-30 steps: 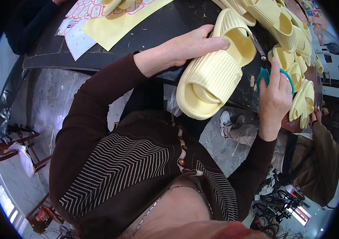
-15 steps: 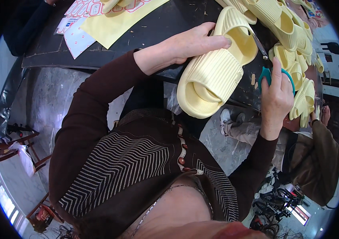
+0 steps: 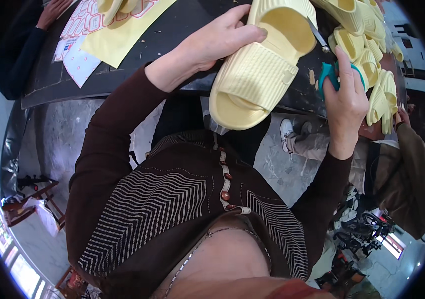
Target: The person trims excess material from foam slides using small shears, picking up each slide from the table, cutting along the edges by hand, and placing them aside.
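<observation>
A pale yellow ribbed slipper is gripped by my left hand, thumb on top near the strap, toe end tilted toward me over the table's front edge. In my right hand is a pair of scissors with teal handles, my fingers through the loops and the index finger stretched along them. The scissor blades point away from me and lie against the slipper's right edge near the heel. Whether they cut into anything cannot be made out.
Several yellow slippers are heaped along the table's right side. At the far left lie a yellow sheet and printed paper with more slippers on top. Small scraps dot the dark table. Another person's hand rests far left; a person is at right.
The view has shifted, so things appear moved. My left hand still holds the slipper and my right hand the scissors, in nearly the same pose. A person's hand shows more fully at far left.
</observation>
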{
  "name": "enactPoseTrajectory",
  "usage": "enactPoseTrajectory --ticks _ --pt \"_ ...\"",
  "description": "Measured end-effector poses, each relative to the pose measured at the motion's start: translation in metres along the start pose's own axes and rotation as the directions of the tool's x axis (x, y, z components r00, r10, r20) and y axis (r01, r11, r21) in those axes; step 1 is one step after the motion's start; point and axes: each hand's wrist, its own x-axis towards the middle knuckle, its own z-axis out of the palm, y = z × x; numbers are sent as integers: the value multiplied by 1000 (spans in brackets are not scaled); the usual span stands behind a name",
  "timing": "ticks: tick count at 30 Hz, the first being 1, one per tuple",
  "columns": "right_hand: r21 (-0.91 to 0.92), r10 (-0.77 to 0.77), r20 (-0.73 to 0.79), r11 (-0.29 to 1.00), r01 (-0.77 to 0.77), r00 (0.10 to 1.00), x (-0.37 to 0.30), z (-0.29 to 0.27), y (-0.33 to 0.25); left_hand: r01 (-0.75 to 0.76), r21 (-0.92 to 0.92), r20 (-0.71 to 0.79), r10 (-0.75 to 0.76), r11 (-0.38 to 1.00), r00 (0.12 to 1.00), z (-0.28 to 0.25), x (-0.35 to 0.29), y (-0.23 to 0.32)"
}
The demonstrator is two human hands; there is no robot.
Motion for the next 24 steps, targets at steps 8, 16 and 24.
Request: enactPoseTrajectory --ticks 8,16,24 --pt "104 34 -44 994 -29 998 -11 1 1 137 -190 -25 -144 972 989 6 -2 23" --pt "154 63 0 986 -62 998 -18 7 -2 139 -226 -62 -156 964 986 3 7 29" --pt "199 135 1 971 -132 991 -31 7 -15 218 -411 -101 -282 885 954 -8 10 20"
